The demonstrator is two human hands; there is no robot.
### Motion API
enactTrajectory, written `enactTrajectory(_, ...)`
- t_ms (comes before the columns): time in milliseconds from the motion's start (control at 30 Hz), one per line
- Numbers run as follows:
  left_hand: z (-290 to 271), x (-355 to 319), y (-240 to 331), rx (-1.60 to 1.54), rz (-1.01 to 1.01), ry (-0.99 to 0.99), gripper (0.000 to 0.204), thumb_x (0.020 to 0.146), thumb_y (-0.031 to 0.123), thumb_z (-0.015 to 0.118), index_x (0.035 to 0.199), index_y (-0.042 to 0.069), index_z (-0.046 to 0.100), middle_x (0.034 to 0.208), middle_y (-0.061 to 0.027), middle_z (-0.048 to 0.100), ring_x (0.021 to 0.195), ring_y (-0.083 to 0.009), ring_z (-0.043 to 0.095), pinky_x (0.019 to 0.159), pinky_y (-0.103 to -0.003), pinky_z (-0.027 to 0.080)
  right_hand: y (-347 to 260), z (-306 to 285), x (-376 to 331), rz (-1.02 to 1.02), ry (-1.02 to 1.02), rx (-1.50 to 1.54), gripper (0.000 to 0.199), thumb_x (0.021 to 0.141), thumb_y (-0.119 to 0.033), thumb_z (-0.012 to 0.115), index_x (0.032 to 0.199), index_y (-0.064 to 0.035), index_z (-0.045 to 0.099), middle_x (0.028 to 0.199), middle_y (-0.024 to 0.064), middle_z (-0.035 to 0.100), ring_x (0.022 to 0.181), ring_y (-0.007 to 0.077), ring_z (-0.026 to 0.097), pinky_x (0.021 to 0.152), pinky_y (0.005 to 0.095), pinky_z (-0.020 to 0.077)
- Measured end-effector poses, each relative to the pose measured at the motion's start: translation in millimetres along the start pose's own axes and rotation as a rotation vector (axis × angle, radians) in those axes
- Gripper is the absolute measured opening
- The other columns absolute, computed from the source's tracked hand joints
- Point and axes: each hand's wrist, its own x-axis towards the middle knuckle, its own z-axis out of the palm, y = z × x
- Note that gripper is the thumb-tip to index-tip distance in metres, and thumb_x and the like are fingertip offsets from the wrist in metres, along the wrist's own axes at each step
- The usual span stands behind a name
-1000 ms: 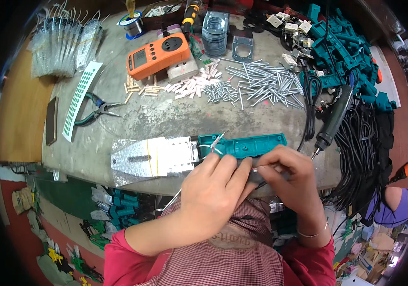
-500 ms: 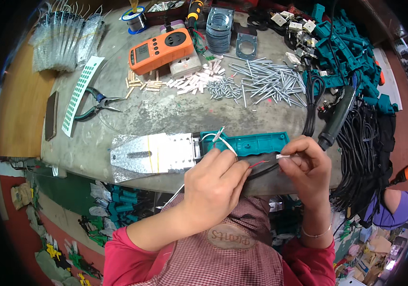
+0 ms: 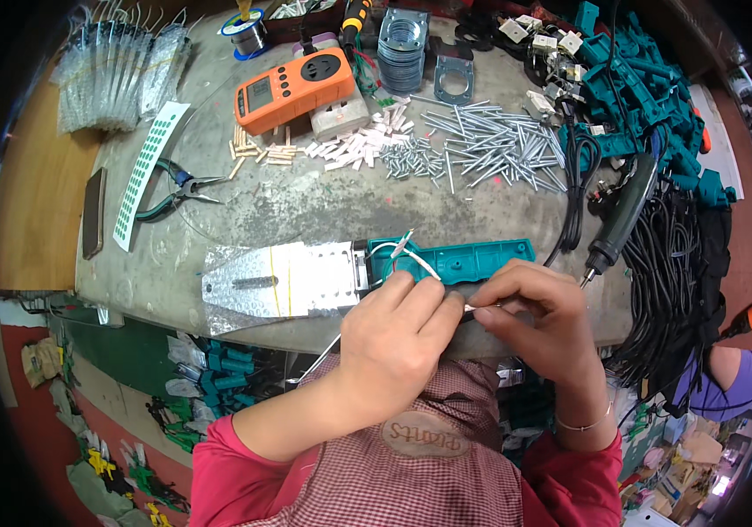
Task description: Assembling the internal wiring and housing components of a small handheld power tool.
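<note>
My left hand (image 3: pixel 396 341) is closed in a pinch on a thin wire, whose end is hidden behind the fingers. The fingertips of my right hand (image 3: pixel 544 318) hold a small white sleeve (image 3: pixel 470 307) right against my left fingers. Just beyond both hands lies a teal half handle shell (image 3: pixel 485 259) with its hollow side up. A white wire (image 3: pixel 424 266) loops out of it towards my left hand. To its left, a flat metal part in bubble wrap (image 3: pixel 297 281), with a yellow rubber band round it, joins the shell.
Pliers (image 3: pixel 184 189) and a strip of green dots (image 3: pixel 149 171) lie at left. Behind are an orange meter (image 3: pixel 292 90), loose white sleeves (image 3: pixel 358 147) and long screws (image 3: pixel 503 145). A powered screwdriver (image 3: pixel 626 211) hangs at right beside black cables (image 3: pixel 670 263) and teal shells (image 3: pixel 630 88).
My right hand has moved left with the white sleeve to meet my left fingers. The red wire end that stuck out there is now hidden. The hanging screwdriver has shifted slightly.
</note>
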Motion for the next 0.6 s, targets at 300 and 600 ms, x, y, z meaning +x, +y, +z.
enactTrajectory(300,-16,6,16,-0.154,-0.097,-0.018,0.025,0.069,0.002,0.075,0.092,0.002,0.068,0.071,-0.0071,0.05,0.061,-0.0245,0.053,0.051,-0.035,0.042,-6,-3,-9,-0.097,0.026,-0.145,0.017,0.079,0.001,0.075,0.092,-0.0011,0.065,0.08,0.0096,0.064,0.069,0.0208,0.064,0.057,0.0312,0.0507)
enactTrajectory(600,-38,-20,-4,-0.009,0.085,-0.052,0.044,0.078,0.016,0.076,0.119,0.002,0.067,0.067,-0.0004,0.046,0.054,-0.016,0.049,0.047,-0.031,0.038,2,-23,-15,-0.116,0.061,-0.255,0.023,0.078,-0.003,0.073,0.099,-0.0036,0.064,0.085,0.0115,0.064,0.078,0.0298,0.066,0.067,0.0353,0.0519)
